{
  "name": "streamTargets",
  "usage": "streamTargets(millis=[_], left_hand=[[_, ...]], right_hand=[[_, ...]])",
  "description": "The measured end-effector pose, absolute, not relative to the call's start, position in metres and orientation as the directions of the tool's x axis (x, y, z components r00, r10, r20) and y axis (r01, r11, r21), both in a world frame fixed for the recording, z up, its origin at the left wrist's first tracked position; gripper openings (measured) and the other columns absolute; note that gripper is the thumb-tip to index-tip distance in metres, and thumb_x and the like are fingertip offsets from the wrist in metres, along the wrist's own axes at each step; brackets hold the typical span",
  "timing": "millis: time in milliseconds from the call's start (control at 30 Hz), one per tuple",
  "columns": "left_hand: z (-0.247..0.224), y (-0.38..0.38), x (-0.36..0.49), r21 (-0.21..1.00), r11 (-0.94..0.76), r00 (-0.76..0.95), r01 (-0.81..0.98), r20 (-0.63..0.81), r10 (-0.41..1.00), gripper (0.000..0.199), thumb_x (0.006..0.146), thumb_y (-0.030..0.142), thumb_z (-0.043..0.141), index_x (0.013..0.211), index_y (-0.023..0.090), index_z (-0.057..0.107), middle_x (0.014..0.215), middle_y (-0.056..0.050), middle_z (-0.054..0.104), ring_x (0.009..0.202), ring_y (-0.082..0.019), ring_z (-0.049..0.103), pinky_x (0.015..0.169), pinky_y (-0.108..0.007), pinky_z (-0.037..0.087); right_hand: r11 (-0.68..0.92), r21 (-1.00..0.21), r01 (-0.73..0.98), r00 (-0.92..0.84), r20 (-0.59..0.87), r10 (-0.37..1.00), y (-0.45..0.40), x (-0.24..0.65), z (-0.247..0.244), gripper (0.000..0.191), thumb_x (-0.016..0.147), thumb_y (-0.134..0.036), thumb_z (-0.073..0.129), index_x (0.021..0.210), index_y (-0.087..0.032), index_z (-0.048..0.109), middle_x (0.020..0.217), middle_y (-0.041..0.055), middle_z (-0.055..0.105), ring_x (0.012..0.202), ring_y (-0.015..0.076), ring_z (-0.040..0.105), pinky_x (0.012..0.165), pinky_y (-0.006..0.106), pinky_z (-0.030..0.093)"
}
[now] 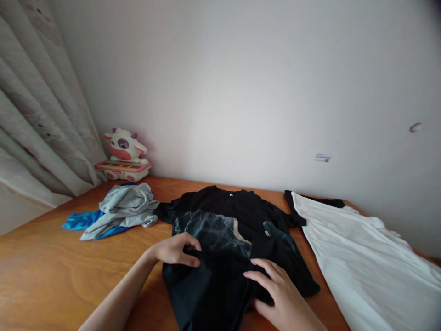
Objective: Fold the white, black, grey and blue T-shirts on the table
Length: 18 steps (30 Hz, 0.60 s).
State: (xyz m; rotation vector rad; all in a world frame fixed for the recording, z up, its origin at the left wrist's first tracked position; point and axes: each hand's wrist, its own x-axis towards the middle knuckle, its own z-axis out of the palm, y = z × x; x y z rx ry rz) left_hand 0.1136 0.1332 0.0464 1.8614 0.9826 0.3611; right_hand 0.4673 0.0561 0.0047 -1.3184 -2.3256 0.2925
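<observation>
A black shirt (pixel 234 202) with a smoky grey patterned band lies spread on the wooden table, its collar toward the wall. Over its lower part is plain black cloth (pixel 217 289), reaching to the bottom edge of the view. My left hand (pixel 177 250) pinches the upper left edge of this cloth between thumb and fingers. On the cloth's right side rests my right hand (pixel 270 282), its fingers apart and its thumb partly hidden by the fabric.
Crumpled grey and blue clothes (pixel 127 204) lie at the left of the wooden table (pixel 51 262). Behind them sits a cow-shaped toy keyboard (pixel 124 156). White clothing (pixel 358 248), with black fabric beneath, covers the right side. A curtain (pixel 41 105) hangs at left, beside the wall.
</observation>
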Motion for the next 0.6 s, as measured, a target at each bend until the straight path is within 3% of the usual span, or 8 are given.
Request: streamTargets(millis=[67, 167, 267, 333, 433, 533, 600], left_hand=[[0.043, 0.138, 0.111, 0.96, -0.104, 0.498, 0.262, -0.042, 0.866, 0.047, 0.072, 0.064, 0.075, 0.082, 0.019, 0.068, 0.075, 0.001, 0.066, 0.07, -0.016, 0.061, 0.066, -0.025, 0.049], [0.036, 0.149, 0.108, 0.999, -0.045, 0.089, -0.015, 0.046, 0.995, 0.05, 0.078, 0.067, 0.067, 0.092, 0.019, 0.063, 0.083, 0.0, 0.066, 0.074, -0.017, 0.063, 0.071, -0.028, 0.052], [0.029, 0.157, 0.108, 0.992, -0.029, -0.08, 0.123, 0.039, 0.996, 0.053, 0.08, 0.066, 0.064, 0.105, 0.02, 0.062, 0.089, -0.002, 0.068, 0.083, -0.02, 0.065, 0.077, -0.031, 0.052], [0.026, 0.157, 0.11, 0.952, -0.066, -0.025, 0.3, 0.077, 0.997, 0.058, 0.08, 0.066, 0.065, 0.115, 0.02, 0.061, 0.096, -0.004, 0.07, 0.093, -0.023, 0.065, 0.085, -0.032, 0.051], [0.025, 0.152, 0.116, 0.86, -0.214, 0.207, 0.463, 0.129, 0.97, 0.056, 0.085, 0.062, 0.063, 0.123, 0.022, 0.06, 0.11, -0.005, 0.071, 0.104, -0.023, 0.063, 0.093, -0.032, 0.048], [0.023, 0.148, 0.122, 0.77, -0.328, 0.432, 0.547, 0.076, 0.899, 0.044, 0.091, 0.06, 0.055, 0.101, 0.02, 0.069, 0.094, -0.002, 0.072, 0.09, -0.019, 0.064, 0.083, -0.027, 0.048], [0.021, 0.15, 0.123, 0.74, -0.333, 0.459, 0.584, 0.037, 0.888, 0.047, 0.091, 0.062, 0.052, 0.086, 0.019, 0.069, 0.081, -0.001, 0.07, 0.078, -0.017, 0.061, 0.073, -0.025, 0.046]], right_hand=[[0.498, -0.439, 0.748, -0.385, 0.325, 0.864, 0.059, 0.465, 0.001, 0.036, 0.083, -0.026, 0.07, 0.118, -0.035, 0.071, 0.126, 0.0048, 0.069, 0.116, 0.0266, 0.066, 0.099, 0.043, 0.055], [0.461, -0.497, 0.735, -0.262, 0.419, 0.869, 0.063, 0.465, -0.008, 0.033, 0.093, -0.036, 0.06, 0.125, -0.027, 0.065, 0.12, 0.009, 0.07, 0.11, 0.0249, 0.068, 0.095, 0.041, 0.057], [0.452, -0.464, 0.762, -0.233, 0.454, 0.86, 0.063, 0.465, -0.018, 0.042, 0.09, -0.037, 0.063, 0.13, -0.026, 0.061, 0.125, 0.0099, 0.067, 0.115, 0.0263, 0.065, 0.096, 0.042, 0.056], [0.46, -0.402, 0.791, -0.272, 0.443, 0.854, 0.061, 0.466, -0.023, 0.049, 0.082, -0.035, 0.071, 0.129, -0.027, 0.062, 0.128, 0.0089, 0.065, 0.117, 0.0281, 0.064, 0.096, 0.044, 0.055], [0.484, -0.334, 0.809, -0.317, 0.446, 0.837, 0.058, 0.467, -0.027, 0.053, 0.074, -0.034, 0.076, 0.125, -0.028, 0.064, 0.126, 0.0081, 0.065, 0.115, 0.0296, 0.064, 0.095, 0.044, 0.055], [0.498, -0.315, 0.808, -0.317, 0.481, 0.818, 0.058, 0.466, -0.029, 0.041, 0.081, -0.032, 0.071, 0.121, -0.028, 0.066, 0.119, 0.0071, 0.067, 0.108, 0.0268, 0.067, 0.091, 0.041, 0.057], [0.496, -0.326, 0.805, -0.287, 0.517, 0.806, 0.058, 0.464, -0.029, 0.026, 0.09, -0.029, 0.062, 0.115, -0.028, 0.067, 0.11, 0.0067, 0.069, 0.099, 0.0239, 0.07, 0.085, 0.037, 0.058]])
